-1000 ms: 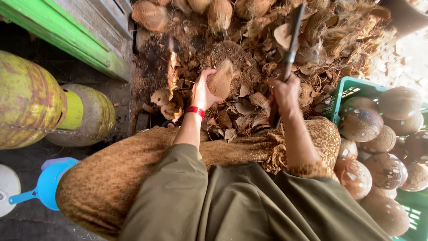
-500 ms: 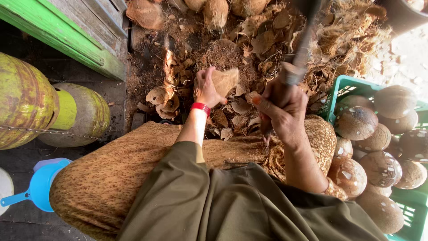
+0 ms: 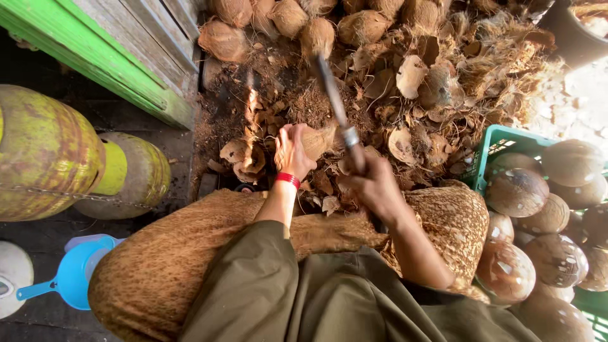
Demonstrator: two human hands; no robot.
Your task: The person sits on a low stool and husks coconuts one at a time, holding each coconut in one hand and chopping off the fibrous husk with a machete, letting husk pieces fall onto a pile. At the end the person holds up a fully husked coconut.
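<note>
My left hand [image 3: 292,151], with a red band at the wrist, grips a husked brown coconut [image 3: 318,140] over the ground in front of my knees. My right hand [image 3: 373,187] holds the handle of a long knife [image 3: 335,107], whose blade slants up and to the left, just over the coconut. Both hands work above a heap of coconut husk pieces [image 3: 405,95]. My lap is covered by a brown patterned cloth [image 3: 171,266].
A green crate [image 3: 500,142] at the right holds several peeled coconuts [image 3: 516,191]. Unhusked coconuts [image 3: 288,19] lie along the top. Green-yellow gas cylinders [image 3: 44,152] stand at the left beside a green wooden board [image 3: 95,57]. A blue funnel [image 3: 76,272] lies at bottom left.
My right hand has swung the knife down and to the left, from raised at the right to across the coconut. My left hand keeps its hold on the coconut.
</note>
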